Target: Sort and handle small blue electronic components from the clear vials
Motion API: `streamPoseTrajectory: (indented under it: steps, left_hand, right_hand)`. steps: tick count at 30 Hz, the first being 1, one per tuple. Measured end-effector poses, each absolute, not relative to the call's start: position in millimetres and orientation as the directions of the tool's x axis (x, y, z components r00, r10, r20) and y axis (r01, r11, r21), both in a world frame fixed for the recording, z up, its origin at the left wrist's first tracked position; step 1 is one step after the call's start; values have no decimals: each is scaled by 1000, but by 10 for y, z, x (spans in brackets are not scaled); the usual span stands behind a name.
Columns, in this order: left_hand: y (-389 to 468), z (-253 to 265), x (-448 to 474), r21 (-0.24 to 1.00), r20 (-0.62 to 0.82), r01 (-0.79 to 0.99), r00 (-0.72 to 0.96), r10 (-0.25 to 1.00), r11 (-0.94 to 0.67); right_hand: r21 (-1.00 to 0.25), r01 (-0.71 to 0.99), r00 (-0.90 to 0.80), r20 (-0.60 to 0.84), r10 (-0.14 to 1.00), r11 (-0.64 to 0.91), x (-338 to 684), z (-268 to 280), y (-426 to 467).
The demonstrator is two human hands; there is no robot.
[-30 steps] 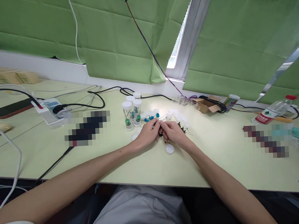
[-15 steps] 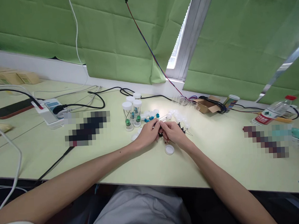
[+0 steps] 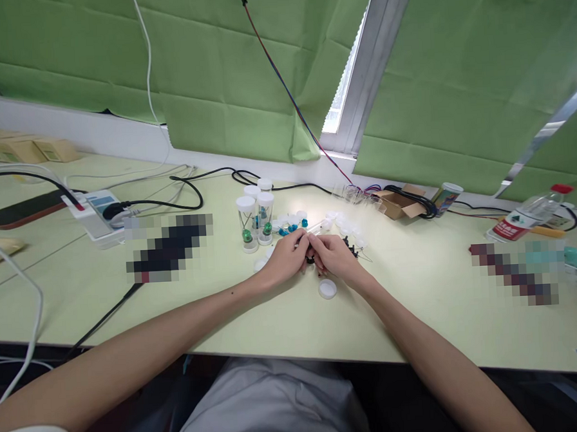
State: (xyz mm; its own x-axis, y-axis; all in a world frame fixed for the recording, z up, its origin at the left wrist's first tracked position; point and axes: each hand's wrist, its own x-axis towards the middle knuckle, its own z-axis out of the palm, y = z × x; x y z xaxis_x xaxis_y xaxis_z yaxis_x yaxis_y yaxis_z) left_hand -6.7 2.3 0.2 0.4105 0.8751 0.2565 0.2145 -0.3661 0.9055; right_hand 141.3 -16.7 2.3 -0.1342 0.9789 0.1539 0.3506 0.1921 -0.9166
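Observation:
My left hand (image 3: 289,254) and my right hand (image 3: 333,254) meet over the table, fingertips pinched together. Between them shows a small black part (image 3: 311,260), mostly covered by the fingers, so its kind cannot be made out. A round white cap (image 3: 327,289) lies on the table just below my right hand. Behind the hands are several small blue pieces (image 3: 289,229) and a group of white caps (image 3: 344,224). Black pieces with thin wires (image 3: 352,247) lie beside my right hand. Left of the hands, clear tubes with white lids (image 3: 247,224) stand upright, green and blue parts inside.
A power strip (image 3: 95,216) with plugged-in cables stands at the left. Toward the back right are clear empty tubes (image 3: 355,195), an open cardboard box (image 3: 401,203) and a printed canister (image 3: 447,198). A red-capped bottle (image 3: 528,216) lies tilted at the right.

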Motion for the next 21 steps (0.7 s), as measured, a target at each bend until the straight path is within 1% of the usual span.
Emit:
streamPoseTrajectory:
  steps: [6, 13, 21]
  left_hand:
    - [25, 13, -71, 901, 258, 221, 418, 871, -373]
    - [23, 35, -79, 901, 256, 209, 449, 856, -379]
    - [26, 27, -77, 898, 259, 216, 445, 857, -384]
  right_hand:
    - [-912, 365, -134, 146, 980, 186, 1409, 24, -166]
    - [-927, 336, -147, 124, 981, 168, 1415, 23, -171]
    - [-931, 324, -152, 125, 980, 169, 1412, 7, -164]
